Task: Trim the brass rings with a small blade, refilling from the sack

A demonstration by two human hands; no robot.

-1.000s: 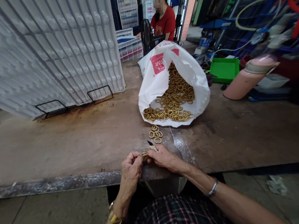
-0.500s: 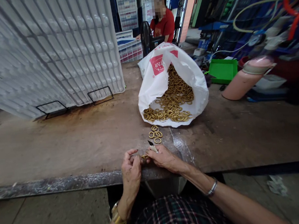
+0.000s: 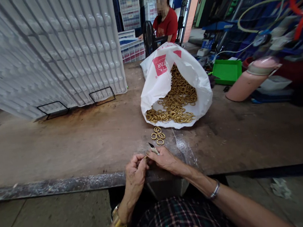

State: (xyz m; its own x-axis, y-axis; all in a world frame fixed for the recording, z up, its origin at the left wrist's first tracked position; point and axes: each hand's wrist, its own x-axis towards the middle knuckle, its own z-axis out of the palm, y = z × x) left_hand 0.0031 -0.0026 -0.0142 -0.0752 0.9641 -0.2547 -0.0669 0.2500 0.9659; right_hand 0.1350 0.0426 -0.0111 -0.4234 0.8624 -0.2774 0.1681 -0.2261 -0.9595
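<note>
Ring (image 3: 145, 157) at left hand (image 3: 134, 173) near table edge (image 3: 67, 185), bag (image 3: 153, 91) standing farther back.

Two hands (image 3: 134, 173), one knife (image 3: 154, 149), one white bag (image 3: 153, 90), one pink bottle (image 3: 241, 85); bagged rings (image 3: 183, 91) uncountable.

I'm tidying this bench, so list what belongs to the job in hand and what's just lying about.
Likely in the job: ring between left hand and right hand; knife-like tool in the latter; loose rings; bag of rings.
Probably lying about: pink bottle; green tray.
</note>
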